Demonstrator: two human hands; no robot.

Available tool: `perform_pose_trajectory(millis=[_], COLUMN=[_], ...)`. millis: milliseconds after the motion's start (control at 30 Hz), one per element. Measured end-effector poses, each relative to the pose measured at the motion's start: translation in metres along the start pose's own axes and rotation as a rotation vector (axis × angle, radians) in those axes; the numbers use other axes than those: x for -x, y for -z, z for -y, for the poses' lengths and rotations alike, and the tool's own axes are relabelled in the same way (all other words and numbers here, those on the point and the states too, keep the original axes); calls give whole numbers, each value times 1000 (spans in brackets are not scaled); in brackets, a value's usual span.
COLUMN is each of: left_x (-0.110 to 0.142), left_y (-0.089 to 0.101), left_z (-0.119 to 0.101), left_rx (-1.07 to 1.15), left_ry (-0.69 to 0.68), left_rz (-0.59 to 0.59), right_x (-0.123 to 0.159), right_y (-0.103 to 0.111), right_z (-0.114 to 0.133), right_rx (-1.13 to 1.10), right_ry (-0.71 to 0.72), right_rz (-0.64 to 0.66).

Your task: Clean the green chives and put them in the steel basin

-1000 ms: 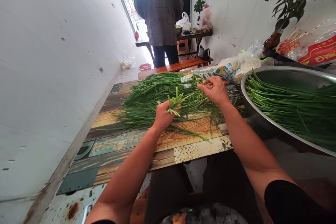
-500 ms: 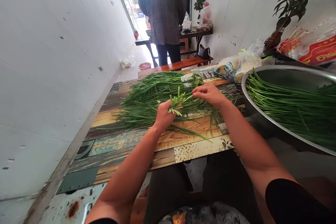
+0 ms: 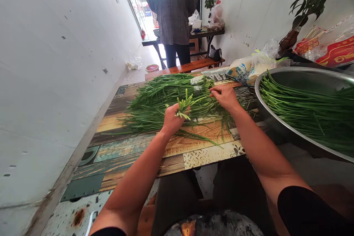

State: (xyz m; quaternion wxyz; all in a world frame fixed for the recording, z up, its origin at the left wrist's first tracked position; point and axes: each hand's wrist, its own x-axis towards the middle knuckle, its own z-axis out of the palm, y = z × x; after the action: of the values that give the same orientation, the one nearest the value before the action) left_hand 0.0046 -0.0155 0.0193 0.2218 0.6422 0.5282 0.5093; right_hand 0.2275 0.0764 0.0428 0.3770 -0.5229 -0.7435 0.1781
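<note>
My left hand (image 3: pixel 172 120) is wrapped round a bunch of garlic chives (image 3: pixel 184 107), pale cut ends sticking up out of the fist and green leaves trailing to the left. To the right, my right hand (image 3: pixel 225 96) has thumb and fingers pinched together above the heap; whatever is in the pinch is too small to make out. Beneath and beyond both hands, more garlic chives (image 3: pixel 163 88) lie in a pile, with a whitish band (image 3: pixel 197 81) around one bundle. A few loose stalks (image 3: pixel 200 138) rest on the wood-patterned table (image 3: pixel 124 151) near me.
A large steel basin (image 3: pixel 279 125) full of long chives stands at my right. Behind it are plastic bags (image 3: pixel 247 70) and a potted plant (image 3: pixel 298 18). A person (image 3: pixel 173 11) stands at a farther table (image 3: pixel 206 34), past an orange-brown bench (image 3: pixel 184 68). A white wall (image 3: pixel 49 81) borders the left.
My right hand has moved slightly right and up, away from the bunch, its fingers now apart from the stem ends. My left hand keeps its hold on the chives.
</note>
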Motion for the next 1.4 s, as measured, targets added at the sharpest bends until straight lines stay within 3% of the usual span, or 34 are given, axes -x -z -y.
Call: perform_pose_trajectory(millis=[100, 167, 267, 300, 367, 600, 967, 1167, 1300, 1400], left_x=[0, 0, -1, -1, -1, 3, 5, 5, 5, 5], left_y=[-1, -1, -1, 0, 0, 2, 0, -3, -2, -1], left_z=[-1, -2, -1, 0, 2, 2, -2, -1, -3, -4], left_rx=[84, 153, 166, 140, 80, -52, -350, -335, -304, -292], left_ry=[43, 64, 59, 53, 36, -107, -169, -132, -128, -125], left_rz=[-30, -52, -77, -84, -105, -67, 241, 232, 211, 194], right_x=[6, 12, 24, 28, 35, 42, 22, 18, 17, 18], right_y=[7, 11, 11, 9, 2, -6, 9, 12, 18, 15], right_z=[10, 20, 39, 45, 55, 64, 41, 34, 34, 39], right_rx=[22, 12, 89, 153, 276, 376, 38, -71, -267, -468], right_ry=[-44, -17, 129, 171, 223, 333, 223, 172, 63, -10], right_rz=[118, 391, 961, 1077, 1172, 1130, 790, 606, 470, 452])
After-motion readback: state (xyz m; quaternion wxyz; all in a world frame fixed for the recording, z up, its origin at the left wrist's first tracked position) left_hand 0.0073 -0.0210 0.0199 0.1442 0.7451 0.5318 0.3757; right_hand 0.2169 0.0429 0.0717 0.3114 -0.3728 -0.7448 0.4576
